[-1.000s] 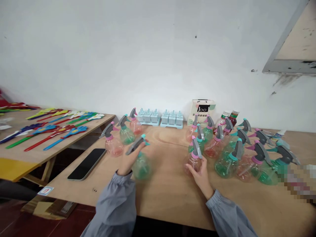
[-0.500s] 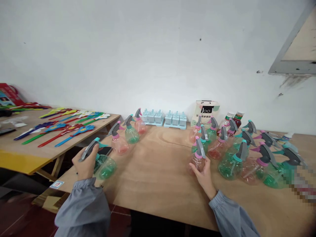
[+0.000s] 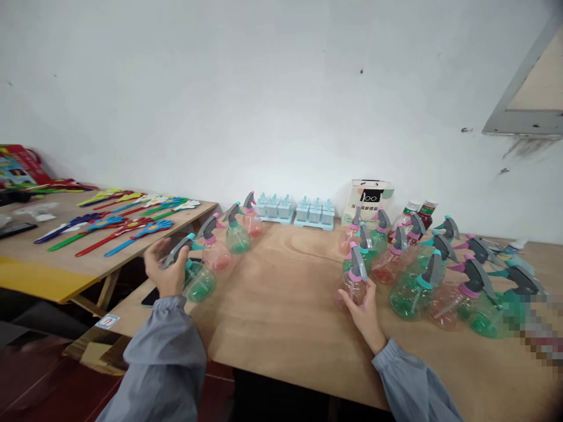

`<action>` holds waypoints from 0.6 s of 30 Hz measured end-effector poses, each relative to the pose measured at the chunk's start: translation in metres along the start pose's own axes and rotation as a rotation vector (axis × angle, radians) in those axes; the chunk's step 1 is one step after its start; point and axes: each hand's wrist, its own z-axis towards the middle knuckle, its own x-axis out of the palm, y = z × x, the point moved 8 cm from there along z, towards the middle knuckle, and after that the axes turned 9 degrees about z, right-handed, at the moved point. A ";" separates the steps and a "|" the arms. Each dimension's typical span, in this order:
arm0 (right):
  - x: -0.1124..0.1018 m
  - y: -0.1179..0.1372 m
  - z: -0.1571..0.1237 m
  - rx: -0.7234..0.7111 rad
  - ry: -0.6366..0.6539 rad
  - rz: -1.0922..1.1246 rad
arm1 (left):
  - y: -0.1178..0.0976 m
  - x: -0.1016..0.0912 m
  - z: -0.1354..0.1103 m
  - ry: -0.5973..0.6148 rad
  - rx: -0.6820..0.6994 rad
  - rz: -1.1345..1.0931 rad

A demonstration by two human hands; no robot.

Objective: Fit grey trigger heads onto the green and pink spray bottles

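Observation:
My left hand (image 3: 167, 268) is around the grey and turquoise head of a green spray bottle (image 3: 200, 284), fingers apart and loose. That bottle stands on the table at the near end of a row, behind a pink spray bottle (image 3: 217, 253), a green one (image 3: 238, 235) and another pink one (image 3: 252, 223). On the right, my right hand (image 3: 364, 305) grips the body of a pink spray bottle (image 3: 353, 285) with a grey and pink head. Beside it stand several more green and pink spray bottles (image 3: 411, 298), some partly hiding one another.
Light blue ice-pop moulds (image 3: 314, 213) and a printed carton (image 3: 367, 202) stand against the wall, with two capped bottles (image 3: 426, 214) nearby. A dark phone (image 3: 150, 298) lies by my left wrist. Colourful hand-shaped clappers (image 3: 118, 231) lie on the left table (image 3: 57, 281).
My left hand has moved up and to the right with the green spray bottle, and its fingers have loosened. My right hand stays on the pink bottle. The view has shifted slightly.

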 end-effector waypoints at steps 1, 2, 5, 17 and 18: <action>0.000 -0.001 0.000 -0.001 -0.002 -0.004 | -0.003 -0.005 -0.002 -0.054 0.024 -0.004; 0.000 -0.001 0.000 -0.003 -0.003 -0.005 | -0.005 -0.011 -0.004 -0.106 0.042 0.000; 0.000 -0.002 0.000 -0.012 -0.002 0.001 | -0.011 -0.023 -0.011 -0.219 0.086 0.009; 0.001 0.001 0.001 -0.019 0.001 0.010 | -0.001 -0.010 -0.012 -0.111 -0.013 0.147; 0.000 0.002 0.001 -0.019 -0.001 0.007 | -0.001 -0.009 -0.012 -0.107 -0.011 0.144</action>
